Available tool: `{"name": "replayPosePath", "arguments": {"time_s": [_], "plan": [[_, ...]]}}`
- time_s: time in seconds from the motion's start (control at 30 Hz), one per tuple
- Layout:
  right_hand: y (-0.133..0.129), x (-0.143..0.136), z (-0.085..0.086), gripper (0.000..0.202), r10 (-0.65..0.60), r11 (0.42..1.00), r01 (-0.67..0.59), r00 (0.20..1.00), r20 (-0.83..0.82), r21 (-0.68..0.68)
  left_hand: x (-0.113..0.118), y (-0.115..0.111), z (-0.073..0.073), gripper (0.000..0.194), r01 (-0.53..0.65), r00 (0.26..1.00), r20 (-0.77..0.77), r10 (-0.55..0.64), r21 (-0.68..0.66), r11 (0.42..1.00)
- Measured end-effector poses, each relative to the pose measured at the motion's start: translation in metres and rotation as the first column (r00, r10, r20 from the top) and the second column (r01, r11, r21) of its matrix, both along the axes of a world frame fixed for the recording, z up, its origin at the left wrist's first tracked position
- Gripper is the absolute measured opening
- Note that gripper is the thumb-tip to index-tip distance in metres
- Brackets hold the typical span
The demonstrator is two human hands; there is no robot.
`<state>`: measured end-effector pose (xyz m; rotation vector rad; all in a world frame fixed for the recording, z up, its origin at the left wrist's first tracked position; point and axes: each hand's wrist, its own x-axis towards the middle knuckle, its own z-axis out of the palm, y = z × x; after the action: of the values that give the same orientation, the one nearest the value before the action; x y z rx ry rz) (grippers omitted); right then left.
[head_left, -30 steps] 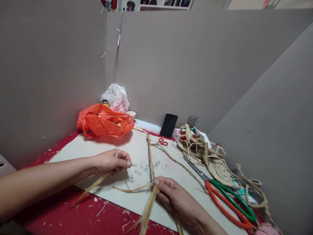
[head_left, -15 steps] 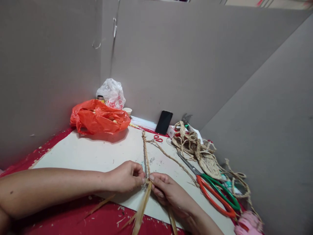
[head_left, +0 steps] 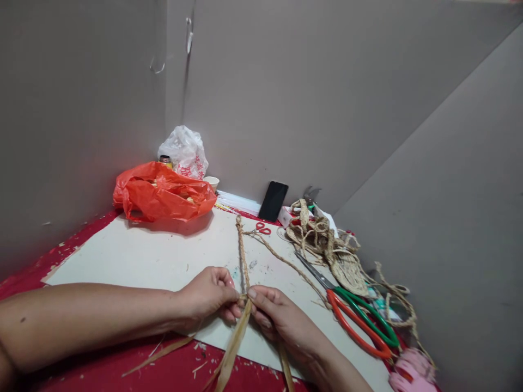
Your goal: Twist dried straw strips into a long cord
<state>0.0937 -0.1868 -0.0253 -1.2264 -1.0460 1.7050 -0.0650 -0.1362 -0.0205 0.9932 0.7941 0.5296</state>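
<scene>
A braid of tan straw [head_left: 242,253] runs away from me over the white board [head_left: 155,250], its loose flat strands [head_left: 236,343] hanging toward my side. At the near end of the braid my left hand [head_left: 214,294] pinches a strand between thumb and forefinger. My right hand [head_left: 273,310] grips the braid's end close beside it, thumb on top. One strand passes under my right palm and trails below it. A thinner cord [head_left: 281,261] branches from near the braid's far end and lies to the right.
Large scissors [head_left: 355,316] with red and green handles lie right of my hands, beside a heap of braided straw [head_left: 327,239]. Small red scissors [head_left: 263,228], a phone [head_left: 273,200], an orange plastic bag [head_left: 163,193] and a white bag [head_left: 186,152] sit farther back. Grey walls [head_left: 261,98] enclose the table.
The view has tilted down slightly. Both hands stay at the braid's near end; the left fingers have shifted a little, and the loose strand below the left wrist has moved.
</scene>
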Motion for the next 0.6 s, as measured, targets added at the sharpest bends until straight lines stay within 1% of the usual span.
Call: {"name": "replayPosePath", "arguments": {"time_s": [0.1,0.23,0.33,0.47,0.53,0.6], "plan": [[0.000,-0.001,0.000,0.037,-0.005,1.000,0.005,1.000,-0.002,0.010,-0.001,0.000,0.001,0.023,0.007,0.999,0.033,-0.005,-0.036,0.999],[0.000,-0.005,0.001,0.037,-0.027,1.000,0.026,0.999,0.035,0.017,-0.003,0.001,0.002,0.017,0.050,0.998,-0.021,-0.051,-0.056,0.997],[-0.001,-0.008,-0.001,0.038,-0.051,0.997,0.047,0.997,0.061,0.055,-0.005,0.004,0.003,0.014,0.068,0.994,-0.081,-0.070,-0.024,0.997],[-0.001,-0.012,-0.006,0.041,-0.096,0.985,0.079,0.989,0.111,0.155,-0.007,0.010,0.003,0.007,0.139,0.977,-0.169,-0.132,0.034,0.990],[-0.002,-0.015,-0.009,0.041,-0.143,0.982,0.117,0.974,0.176,0.149,-0.007,0.011,0.004,0.005,0.172,0.963,-0.215,-0.159,0.039,0.984],[-0.003,-0.018,-0.010,0.042,-0.192,0.978,0.168,0.956,0.222,0.124,-0.006,0.010,0.006,0.003,0.171,0.957,-0.245,-0.153,0.052,0.984]]}}
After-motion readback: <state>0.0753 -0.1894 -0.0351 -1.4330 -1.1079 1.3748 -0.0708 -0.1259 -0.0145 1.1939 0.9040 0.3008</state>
